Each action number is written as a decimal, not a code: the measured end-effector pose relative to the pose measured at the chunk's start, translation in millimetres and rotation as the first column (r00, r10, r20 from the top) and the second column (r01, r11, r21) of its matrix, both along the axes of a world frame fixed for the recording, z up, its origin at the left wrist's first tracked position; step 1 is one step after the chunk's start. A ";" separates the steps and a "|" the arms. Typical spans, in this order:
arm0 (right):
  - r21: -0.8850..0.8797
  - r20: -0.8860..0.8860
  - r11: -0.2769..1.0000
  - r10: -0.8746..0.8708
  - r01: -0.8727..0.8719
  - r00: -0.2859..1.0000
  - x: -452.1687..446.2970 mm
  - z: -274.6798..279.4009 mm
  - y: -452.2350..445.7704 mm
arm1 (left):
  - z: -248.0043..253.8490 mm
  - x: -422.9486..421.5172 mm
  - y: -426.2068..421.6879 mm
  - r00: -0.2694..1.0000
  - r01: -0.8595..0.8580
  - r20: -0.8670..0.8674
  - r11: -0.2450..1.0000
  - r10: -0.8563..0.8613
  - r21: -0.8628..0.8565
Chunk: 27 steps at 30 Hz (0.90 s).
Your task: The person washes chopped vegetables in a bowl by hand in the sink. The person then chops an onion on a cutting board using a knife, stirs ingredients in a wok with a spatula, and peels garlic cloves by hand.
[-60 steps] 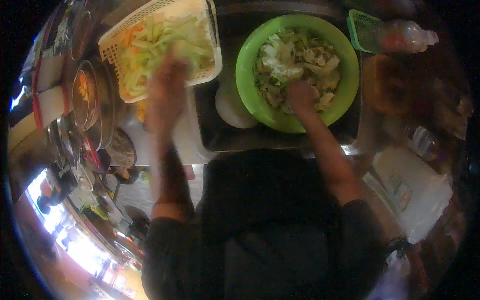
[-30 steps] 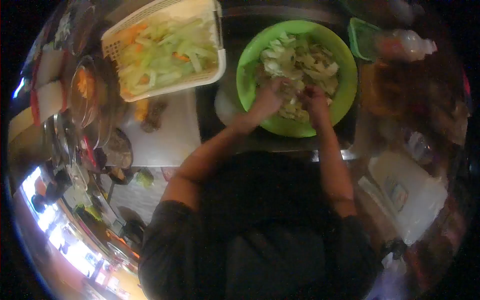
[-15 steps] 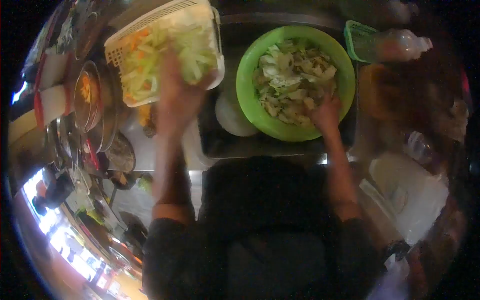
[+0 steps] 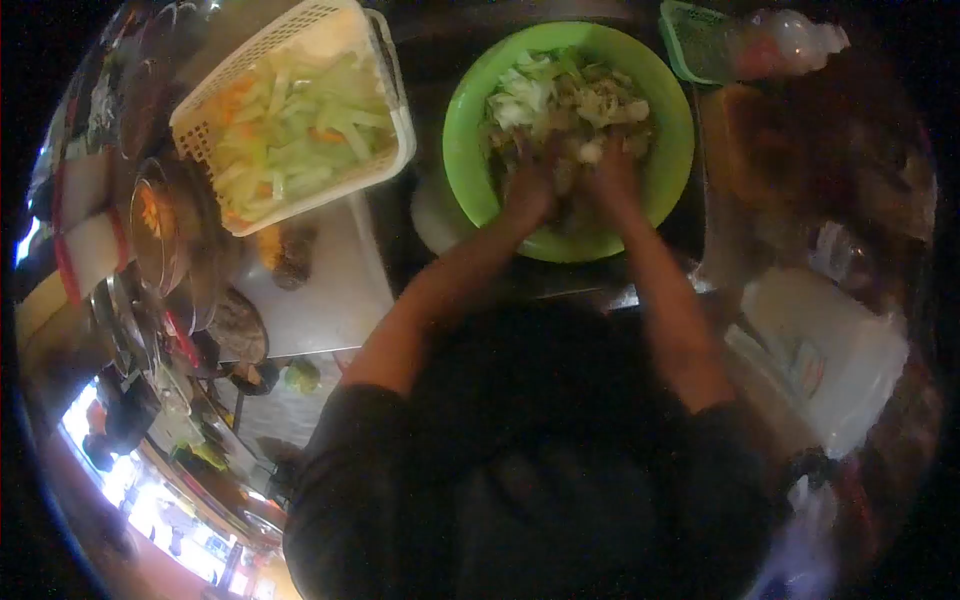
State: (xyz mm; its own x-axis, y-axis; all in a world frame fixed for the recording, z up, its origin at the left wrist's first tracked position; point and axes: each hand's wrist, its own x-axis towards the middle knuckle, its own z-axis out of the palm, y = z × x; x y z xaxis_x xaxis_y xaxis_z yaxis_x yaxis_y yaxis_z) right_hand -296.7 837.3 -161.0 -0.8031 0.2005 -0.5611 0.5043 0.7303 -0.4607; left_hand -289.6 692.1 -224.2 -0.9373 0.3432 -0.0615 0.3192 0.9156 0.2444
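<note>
Both of my hands are inside a large green bowl (image 4: 672, 150) of chopped pale leafy vegetables (image 4: 530, 90). My left hand (image 4: 530, 185) is at the left part of the heap, its fingers spread against the leaves. At the right part, my right hand (image 4: 612, 175) has its fingers apart and partly sunk among the leaves. A small white piece lies between the hands. To the left of the bowl stands a cream perforated basket (image 4: 405, 140) with pale green strips (image 4: 300, 130) and some orange pieces.
A white board (image 4: 320, 290) lies below the basket, with dark and yellow items on it. Bowls (image 4: 155, 225) stand at the left. At the right are a green basket (image 4: 690, 45), a plastic bottle (image 4: 795, 45) and a white plastic bag (image 4: 820, 350).
My left hand has moved from the cream basket into the green bowl, beside my right hand. The bowl and basket appear shifted slightly left and the view has turned a little.
</note>
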 end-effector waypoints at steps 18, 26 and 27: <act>0.174 0.032 0.870 0.463 -0.462 0.886 -51.9 50.0 65.7 | 131.4 -87.2 -28.8 0.941 0.182 0.284 0.983 -0.182 0.027; 0.480 -0.175 0.733 0.618 -0.482 0.766 26.9 -66.9 82.4 | 23.0 32.6 12.8 0.737 0.341 0.445 0.848 -0.509 0.406; 0.495 -0.328 0.759 0.614 -0.423 0.718 33.7 -77.6 89.2 | 27.1 25.0 1.8 0.765 0.495 0.347 0.840 -0.542 0.220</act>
State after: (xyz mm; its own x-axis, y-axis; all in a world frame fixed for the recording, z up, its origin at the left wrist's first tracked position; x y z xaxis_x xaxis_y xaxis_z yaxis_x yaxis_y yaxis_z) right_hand -262.9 926.4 -238.6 -0.9715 -0.2195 -0.0892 -0.2017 0.9637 -0.1751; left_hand -264.6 693.9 -197.1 -0.5220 0.7963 -0.3057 0.5973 0.5971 0.5355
